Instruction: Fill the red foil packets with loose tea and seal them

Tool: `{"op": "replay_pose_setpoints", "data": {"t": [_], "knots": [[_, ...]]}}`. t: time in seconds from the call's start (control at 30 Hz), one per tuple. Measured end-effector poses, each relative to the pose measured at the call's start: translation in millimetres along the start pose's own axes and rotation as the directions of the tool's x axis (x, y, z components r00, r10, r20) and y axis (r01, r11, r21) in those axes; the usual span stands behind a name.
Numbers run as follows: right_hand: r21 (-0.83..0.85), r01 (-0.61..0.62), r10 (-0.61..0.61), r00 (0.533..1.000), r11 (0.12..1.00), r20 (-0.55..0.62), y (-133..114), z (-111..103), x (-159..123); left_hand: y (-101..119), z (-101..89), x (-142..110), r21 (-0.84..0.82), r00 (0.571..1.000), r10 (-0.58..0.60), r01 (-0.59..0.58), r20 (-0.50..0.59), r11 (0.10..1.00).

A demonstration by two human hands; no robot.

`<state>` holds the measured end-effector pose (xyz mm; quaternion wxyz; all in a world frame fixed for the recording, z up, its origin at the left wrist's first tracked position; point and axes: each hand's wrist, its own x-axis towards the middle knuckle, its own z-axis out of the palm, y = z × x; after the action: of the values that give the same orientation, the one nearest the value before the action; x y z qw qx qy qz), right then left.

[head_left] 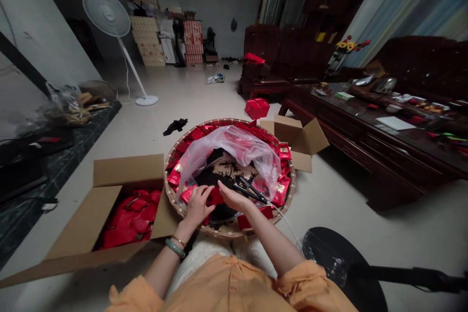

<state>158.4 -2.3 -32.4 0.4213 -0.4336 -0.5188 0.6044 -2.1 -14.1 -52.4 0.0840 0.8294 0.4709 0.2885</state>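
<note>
Above a round bamboo basket [168, 200], my left hand [199, 204] grips a small red packet [215, 196] between thumb and fingers. My right hand [233, 198] has its fingers stretched out flat at the packet's right side and seems to touch it. Behind the hands, an open clear plastic bag [234, 142] contains dark, leaf-like loose bits [208, 176]. Just right of my right hand lies a black tong-shaped device with a white cord [252, 191], its two arms apart. Red packets [281, 190] ring the bag inside the basket.
An open carton [69, 224] of red packets stands on the left; another open carton [302, 136] is behind right. A red box [257, 108] sits beyond the basket. A black round stand base [340, 273] is at right, near a dark wooden table [351, 141]. A white fan [133, 68] stands farther back.
</note>
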Motion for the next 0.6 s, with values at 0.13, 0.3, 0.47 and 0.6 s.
{"op": "replay_pose_setpoints", "data": {"t": [0.13,0.3,0.47,0.6], "knots": [[0.155,-0.267,0.238,0.954,0.951,0.18,3.8,-7.0,1.3,-3.0,1.4,-1.8,-0.009,1.0,0.001,-0.001,-0.008,1.0],[-0.079,-0.221,0.224,0.974,0.972,0.028,-3.2,-13.6,0.8,2.5,0.7,0.8,-0.013,0.999,0.022,-0.022,-0.031,1.0],[-0.531,-0.087,0.153,0.985,0.843,0.082,-24.4,-11.2,-7.4,3.5,-8.1,6.9,-0.086,0.987,0.159,-0.156,0.032,0.984],[-0.704,0.131,0.066,0.967,0.698,0.245,-35.7,-2.0,-12.0,-1.7,-28.4,16.0,-0.155,0.951,0.23,-0.2,0.207,0.967]]}}
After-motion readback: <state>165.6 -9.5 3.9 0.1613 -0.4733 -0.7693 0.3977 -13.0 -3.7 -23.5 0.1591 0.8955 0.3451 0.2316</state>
